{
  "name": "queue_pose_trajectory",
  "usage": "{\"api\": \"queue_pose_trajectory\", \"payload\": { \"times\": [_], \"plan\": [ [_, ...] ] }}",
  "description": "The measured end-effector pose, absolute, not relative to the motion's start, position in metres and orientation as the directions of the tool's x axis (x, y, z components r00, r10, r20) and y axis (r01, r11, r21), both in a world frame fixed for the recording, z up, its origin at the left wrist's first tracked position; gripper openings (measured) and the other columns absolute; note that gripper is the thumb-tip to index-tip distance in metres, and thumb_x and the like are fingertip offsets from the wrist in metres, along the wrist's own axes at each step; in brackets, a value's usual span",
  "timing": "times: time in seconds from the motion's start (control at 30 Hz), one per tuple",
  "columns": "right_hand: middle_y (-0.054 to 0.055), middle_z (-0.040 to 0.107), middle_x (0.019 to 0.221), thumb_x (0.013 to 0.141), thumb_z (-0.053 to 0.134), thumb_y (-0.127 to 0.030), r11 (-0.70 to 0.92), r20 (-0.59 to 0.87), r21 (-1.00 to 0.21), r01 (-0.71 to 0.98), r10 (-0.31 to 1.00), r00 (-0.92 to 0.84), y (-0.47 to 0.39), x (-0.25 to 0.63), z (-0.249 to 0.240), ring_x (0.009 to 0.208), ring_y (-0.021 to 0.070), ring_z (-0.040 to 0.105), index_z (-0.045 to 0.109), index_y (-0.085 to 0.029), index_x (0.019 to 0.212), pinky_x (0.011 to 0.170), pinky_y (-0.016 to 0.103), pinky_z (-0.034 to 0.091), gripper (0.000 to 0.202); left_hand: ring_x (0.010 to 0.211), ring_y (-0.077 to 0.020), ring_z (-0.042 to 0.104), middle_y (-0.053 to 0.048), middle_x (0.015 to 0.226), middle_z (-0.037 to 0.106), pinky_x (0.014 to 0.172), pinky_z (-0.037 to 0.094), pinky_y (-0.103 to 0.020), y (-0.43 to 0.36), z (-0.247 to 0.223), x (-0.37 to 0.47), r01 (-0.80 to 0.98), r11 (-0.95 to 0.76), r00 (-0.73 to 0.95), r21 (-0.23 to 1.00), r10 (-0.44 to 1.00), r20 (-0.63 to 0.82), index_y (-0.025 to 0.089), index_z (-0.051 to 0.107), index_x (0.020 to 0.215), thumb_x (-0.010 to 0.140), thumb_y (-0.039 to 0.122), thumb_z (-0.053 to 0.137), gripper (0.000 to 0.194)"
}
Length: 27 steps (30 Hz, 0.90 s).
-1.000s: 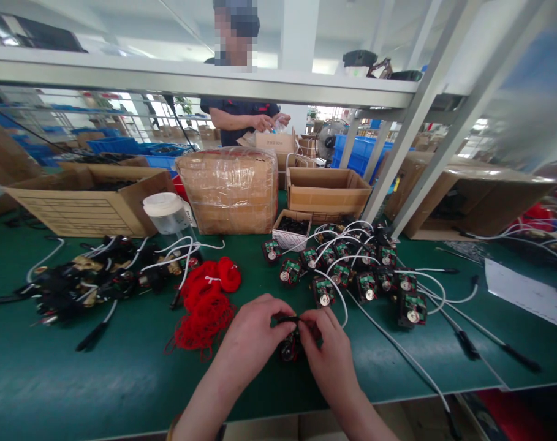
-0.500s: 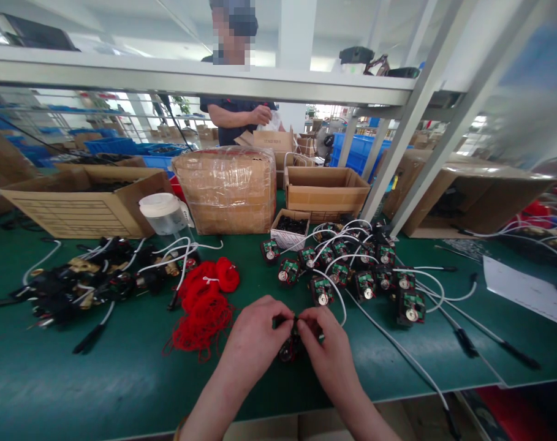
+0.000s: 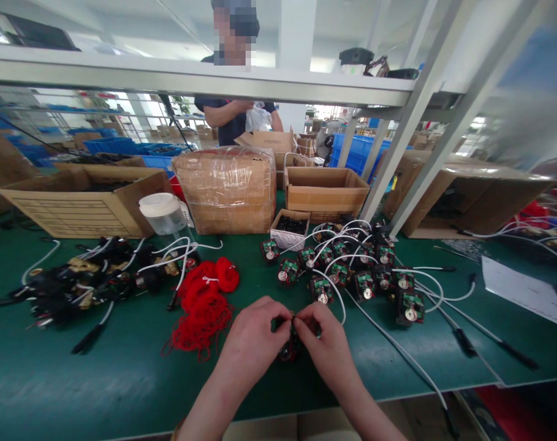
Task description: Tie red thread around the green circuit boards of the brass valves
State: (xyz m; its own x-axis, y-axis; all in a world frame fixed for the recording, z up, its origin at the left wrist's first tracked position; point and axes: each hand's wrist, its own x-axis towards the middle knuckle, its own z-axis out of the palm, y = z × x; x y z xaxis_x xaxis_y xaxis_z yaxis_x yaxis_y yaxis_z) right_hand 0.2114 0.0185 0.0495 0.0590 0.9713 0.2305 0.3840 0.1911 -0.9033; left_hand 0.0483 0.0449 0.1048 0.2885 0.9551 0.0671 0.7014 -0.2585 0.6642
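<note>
My left hand [image 3: 258, 331] and my right hand [image 3: 325, 340] meet at the front middle of the bench, thumb and forefinger pinched on each. Whatever lies between the fingertips is too small and hidden to name. Right below them a dark device with a green circuit board [image 3: 287, 350] sits on the bench, mostly covered by the hands. Similar black units with green boards and round metal parts [image 3: 364, 286] are grouped to the right, white cables running from them. Left of my left hand lies a tangled bundle of red cord [image 3: 204, 315].
Black and brass valve-like parts with cables [image 3: 83, 282] pile up at the left. Behind stand a clear jug [image 3: 161, 214], a wrapped carton [image 3: 225, 193], a small box of black parts [image 3: 291, 228] and an open carton [image 3: 326, 193]. A metal shelf frame [image 3: 393, 159] rises at the right.
My hands stay over the same device, with the fingertips shifted only slightly. Across the bench, the co-worker has lifted a clear plastic bag higher above a carton.
</note>
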Motion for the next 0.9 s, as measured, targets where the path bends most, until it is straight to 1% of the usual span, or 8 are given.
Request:
{"api": "queue_pose_trajectory", "payload": {
  "times": [0.13,0.33,0.47,0.63,0.73,0.9],
  "plan": [
    [-0.002,0.054,0.076,0.091,0.059,-0.022,0.219,0.26,-0.893,0.393,0.964,0.056,0.018,0.212,0.05,0.069,0.0161,0.051,0.061,-0.022,0.079,0.063,0.027,0.039,0.012,0.087,-0.0173,0.068,0.0,0.087,0.072,0.081,0.049,-0.029,0.046,0.102,0.047,0.663,-0.276,0.295,0.696,0.951,0.096,0.023,0.076,0.08,0.08,0.013,0.063,0.016],
    [-0.002,0.054,0.076,0.089,0.059,-0.021,0.212,0.253,-0.915,0.344,0.964,0.08,0.018,0.209,0.047,0.068,0.0153,0.05,0.06,-0.021,0.077,0.063,0.027,0.038,0.012,0.088,-0.0187,0.069,0.0,0.088,0.074,0.081,0.05,-0.03,0.048,0.102,0.046,0.631,-0.223,0.263,0.743,0.963,0.066,0.024,0.076,0.08,0.078,0.016,0.063,0.015],
    [-0.003,0.052,0.074,0.088,0.059,-0.02,0.212,0.248,-0.92,0.33,0.966,0.071,0.02,0.208,0.046,0.068,0.0151,0.05,0.059,-0.022,0.077,0.062,0.027,0.037,0.012,0.087,-0.0195,0.069,-0.001,0.087,0.074,0.081,0.05,-0.031,0.047,0.102,0.043,0.627,-0.201,0.245,0.753,0.968,0.054,0.024,0.077,0.079,0.078,0.019,0.063,0.015],
    [-0.002,0.055,0.076,0.088,0.06,-0.019,0.24,0.272,-0.909,0.34,0.961,0.048,0.022,0.211,0.047,0.069,0.0147,0.052,0.061,-0.021,0.075,0.062,0.026,0.038,0.013,0.083,-0.0199,0.07,-0.001,0.085,0.074,0.078,0.052,-0.03,0.049,0.101,0.035,0.591,-0.137,0.215,0.795,0.977,0.008,0.024,0.077,0.079,0.077,0.023,0.064,0.014],
    [-0.002,0.056,0.077,0.087,0.061,-0.017,0.264,0.295,-0.903,0.338,0.955,0.043,0.023,0.212,0.047,0.07,0.0148,0.053,0.062,-0.021,0.076,0.063,0.026,0.039,0.012,0.083,-0.0208,0.071,-0.001,0.085,0.075,0.077,0.052,-0.031,0.05,0.098,0.032,0.565,-0.119,0.205,0.817,0.979,0.0,0.025,0.077,0.079,0.077,0.025,0.064,0.014],
    [-0.002,0.055,0.079,0.088,0.06,-0.015,0.302,0.331,-0.893,0.335,0.943,0.034,0.023,0.213,0.047,0.071,0.0147,0.052,0.062,-0.021,0.077,0.064,0.026,0.04,0.013,0.085,-0.0209,0.071,0.0,0.085,0.075,0.079,0.052,-0.032,0.046,0.088,0.031,0.537,-0.095,0.166,0.838,0.986,0.006,0.026,0.077,0.081,0.079,0.032,0.064,0.015]
  ]
}}
